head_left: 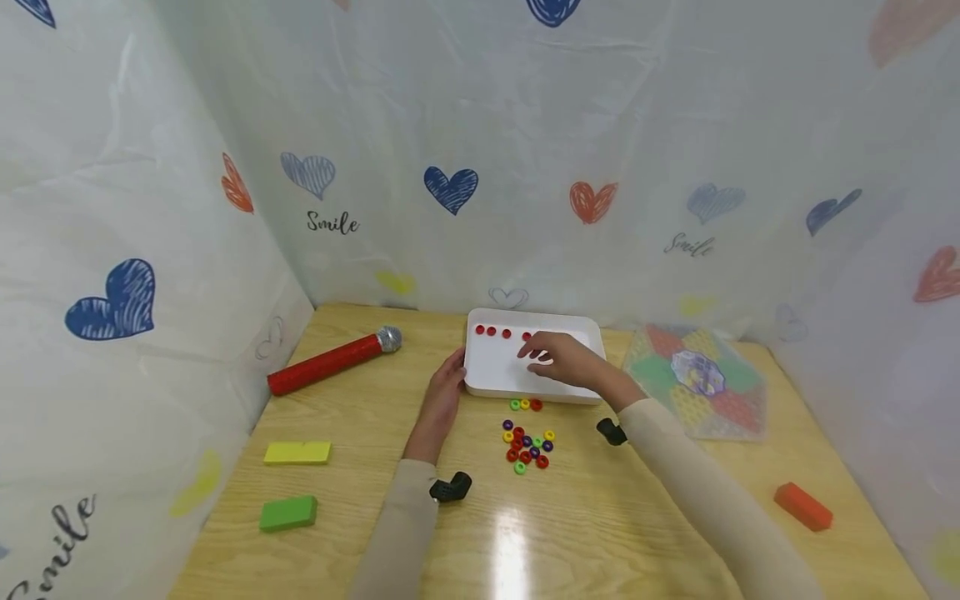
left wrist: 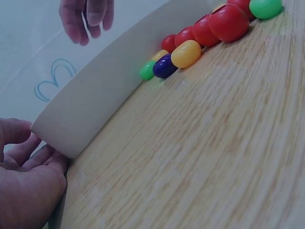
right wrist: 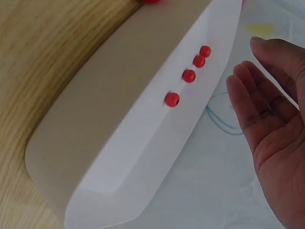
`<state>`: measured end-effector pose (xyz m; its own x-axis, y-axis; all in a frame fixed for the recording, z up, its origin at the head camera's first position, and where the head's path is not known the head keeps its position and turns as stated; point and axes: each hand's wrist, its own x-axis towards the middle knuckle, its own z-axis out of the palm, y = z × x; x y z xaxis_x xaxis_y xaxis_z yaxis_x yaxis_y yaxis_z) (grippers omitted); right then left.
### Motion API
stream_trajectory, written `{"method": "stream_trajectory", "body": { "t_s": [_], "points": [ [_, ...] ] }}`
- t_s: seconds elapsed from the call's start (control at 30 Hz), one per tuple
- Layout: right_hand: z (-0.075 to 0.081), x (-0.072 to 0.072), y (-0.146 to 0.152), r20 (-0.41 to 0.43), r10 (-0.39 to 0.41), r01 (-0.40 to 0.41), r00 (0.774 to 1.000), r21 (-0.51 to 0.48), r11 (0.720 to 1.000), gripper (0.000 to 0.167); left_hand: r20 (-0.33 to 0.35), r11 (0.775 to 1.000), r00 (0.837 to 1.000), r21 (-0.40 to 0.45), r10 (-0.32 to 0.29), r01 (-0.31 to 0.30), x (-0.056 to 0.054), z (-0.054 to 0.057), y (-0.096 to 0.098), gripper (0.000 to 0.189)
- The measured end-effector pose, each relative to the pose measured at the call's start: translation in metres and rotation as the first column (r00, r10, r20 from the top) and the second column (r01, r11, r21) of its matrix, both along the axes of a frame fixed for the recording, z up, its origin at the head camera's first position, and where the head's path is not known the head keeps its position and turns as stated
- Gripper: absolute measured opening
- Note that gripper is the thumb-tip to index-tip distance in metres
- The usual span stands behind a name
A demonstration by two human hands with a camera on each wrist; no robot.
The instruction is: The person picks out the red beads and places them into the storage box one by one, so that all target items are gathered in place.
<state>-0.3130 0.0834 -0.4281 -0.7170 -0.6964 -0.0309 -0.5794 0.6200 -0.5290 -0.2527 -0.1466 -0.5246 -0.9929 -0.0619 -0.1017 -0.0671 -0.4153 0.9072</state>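
A white rectangular tray [head_left: 495,371] lies toward the back of the wooden table. Inside it, along the far wall, several red beads [head_left: 507,333] sit in a spaced row. My left hand [head_left: 444,396] holds the tray's left end, the thumb [left wrist: 16,131] at the rim and the fingers against the outer wall. Over the tray hovers my right hand [head_left: 564,360], fingers loosely bent and parted from the thumb, nothing between them in the right wrist view. In front of the tray lie loose red, yellow, green and purple beads [head_left: 526,457]; a few touch or nearly touch its front wall.
A red microphone [head_left: 330,362] lies at the back left. Yellow [head_left: 297,453] and green [head_left: 288,513] blocks rest on the left, a red block [head_left: 804,506] on the right. Right of the tray is a patterned hexagonal board or case [head_left: 697,383]. A printed curtain [head_left: 450,250] surrounds the table.
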Motion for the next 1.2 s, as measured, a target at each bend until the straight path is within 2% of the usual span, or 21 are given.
{"method": "stream_trajectory", "body": {
  "t_s": [0.27, 0.5, 0.67, 0.87, 1.03, 1.2],
  "points": [
    [-0.011, 0.028, 0.0, -0.002, 0.104, -0.104, 0.995, -0.024, 0.994, 0.022, -0.01, 1.0, 1.0, -0.006, -0.003, 0.003, 0.0, 0.003, 0.0, 0.046],
    [-0.019, 0.047, -0.001, -0.016, 0.202, -0.202, 0.979, -0.034, 0.979, 0.017, -0.014, 1.0, 1.0, 0.02, 0.006, -0.006, -0.003, 0.003, -0.001, 0.046],
    [-0.03, 0.056, -0.001, 0.039, 0.244, -0.243, 0.969, -0.031, 0.97, 0.017, -0.007, 1.0, 1.0, 0.013, 0.005, -0.005, -0.003, 0.001, 0.0, 0.046],
    [-0.04, 0.061, -0.001, 0.103, 0.242, -0.244, 0.965, 0.006, 0.97, 0.016, 0.001, 1.0, 1.0, 0.01, -0.001, 0.001, -0.002, -0.001, 0.0, 0.046],
    [-0.044, 0.064, -0.001, 0.068, 0.257, -0.26, 0.964, 0.035, 0.965, 0.017, -0.003, 1.0, 1.0, 0.006, -0.002, 0.002, -0.003, -0.001, 0.0, 0.046],
    [-0.045, 0.066, -0.001, 0.022, 0.297, -0.297, 0.955, 0.007, 0.955, 0.019, -0.037, 1.0, 0.999, 0.03, -0.002, 0.003, -0.003, 0.0, 0.001, 0.047]
  ]
}}
